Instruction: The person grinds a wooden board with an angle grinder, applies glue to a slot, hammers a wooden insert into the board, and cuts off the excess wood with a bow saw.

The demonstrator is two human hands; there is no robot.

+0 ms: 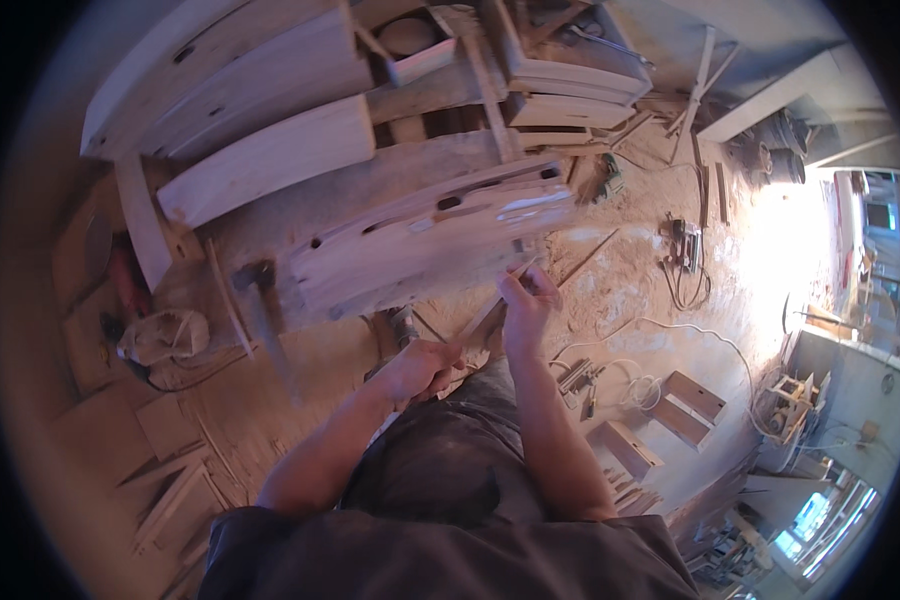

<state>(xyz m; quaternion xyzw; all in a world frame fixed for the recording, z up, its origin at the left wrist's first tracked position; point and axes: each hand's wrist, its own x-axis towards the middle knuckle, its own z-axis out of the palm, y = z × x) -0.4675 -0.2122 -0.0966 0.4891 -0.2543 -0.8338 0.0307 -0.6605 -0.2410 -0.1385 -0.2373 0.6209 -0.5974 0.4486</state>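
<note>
My left hand (420, 372) is closed on one end of a narrow wooden strip (482, 318). The strip slants up from there toward my right hand (528, 308), whose fingers are pinched at its upper end. A pale tip shows past those fingers; whether it belongs to the same strip is unclear. Just beyond both hands lies a long pale wooden board (400, 250) with dark knots or holes and a shiny patch near its right end. A hammer (257, 285), blurred, rests at the board's left end.
Large planks (270, 155) and an open wooden drawer (580, 75) fill the far side. A green power tool (608, 178), a corded tool (682, 245) and a white cable (695, 328) lie on the dusty floor at right. Wooden boxes (688, 408) stand nearer; offcuts (175, 500) lie left.
</note>
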